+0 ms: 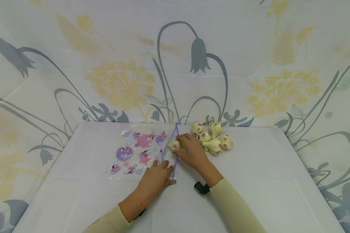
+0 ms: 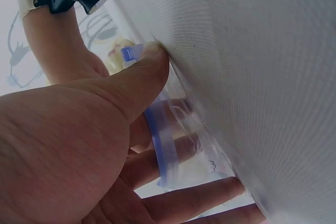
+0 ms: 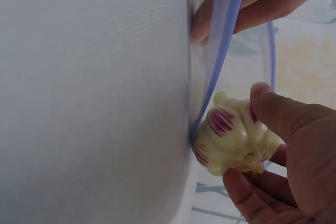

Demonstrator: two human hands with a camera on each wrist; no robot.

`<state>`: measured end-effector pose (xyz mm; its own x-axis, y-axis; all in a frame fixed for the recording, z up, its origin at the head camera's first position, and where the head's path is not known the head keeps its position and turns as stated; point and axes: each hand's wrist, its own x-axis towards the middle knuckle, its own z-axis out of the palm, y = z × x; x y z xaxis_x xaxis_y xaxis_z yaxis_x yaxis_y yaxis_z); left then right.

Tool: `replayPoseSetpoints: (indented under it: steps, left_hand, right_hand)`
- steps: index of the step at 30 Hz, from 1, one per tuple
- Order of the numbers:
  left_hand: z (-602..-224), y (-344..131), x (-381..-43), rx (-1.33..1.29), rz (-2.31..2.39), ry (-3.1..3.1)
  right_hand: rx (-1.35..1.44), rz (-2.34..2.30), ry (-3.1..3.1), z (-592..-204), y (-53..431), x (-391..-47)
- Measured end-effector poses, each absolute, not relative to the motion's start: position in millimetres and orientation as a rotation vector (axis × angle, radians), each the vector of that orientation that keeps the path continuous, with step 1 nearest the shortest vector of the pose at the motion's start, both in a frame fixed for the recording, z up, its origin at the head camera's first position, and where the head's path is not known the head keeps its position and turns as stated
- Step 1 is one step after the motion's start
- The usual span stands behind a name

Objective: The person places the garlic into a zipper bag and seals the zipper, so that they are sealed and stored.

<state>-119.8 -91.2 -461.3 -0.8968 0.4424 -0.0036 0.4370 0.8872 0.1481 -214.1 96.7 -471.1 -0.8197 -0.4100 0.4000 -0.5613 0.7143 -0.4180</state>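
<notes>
Where the right hand (image 1: 193, 155) reaches across the table (image 1: 268, 181), its thumb and fingers are clamped on a garlic bulb (image 3: 231, 135), cream with purple streaks and a tuft of roots turned toward the palm. The bulb sits at the mouth of a clear bag (image 1: 148, 127), between the bag's two purple edges (image 1: 175, 164). Nearer the person, the left hand (image 1: 156, 176) lies at that same mouth, thumb by the corner, fingers stretched out and apart against the plastic; whether every fingertip is inside the bag, one cannot tell. Leftward from those fingers the bag spreads flat, printed with pink and purple cartoon figures.

Just to the right of the right fingers, five more bulbs (image 1: 213, 147) huddle in a group. Under both hands the table is white and smooth, with faint creases. Well beyond the fingertips, along its far side, stands a pale wall (image 1: 178, 84) patterned with drooping grey flowers and yellow blossoms, the same print continuing to the left and right of the hands. Beige sleeves (image 1: 233, 204) cover both forearms, and a black wristband (image 1: 202, 188) shows behind the right fingers.
</notes>
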Motion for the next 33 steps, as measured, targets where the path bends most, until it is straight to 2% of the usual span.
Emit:
replayPoseSetpoints:
  steps: [33]
  left_hand:
    - [-464,-91,-116,0.746,0.219,3.081]
  right_hand:
    - [0.420,1.104,-2.632,-470,53,-223]
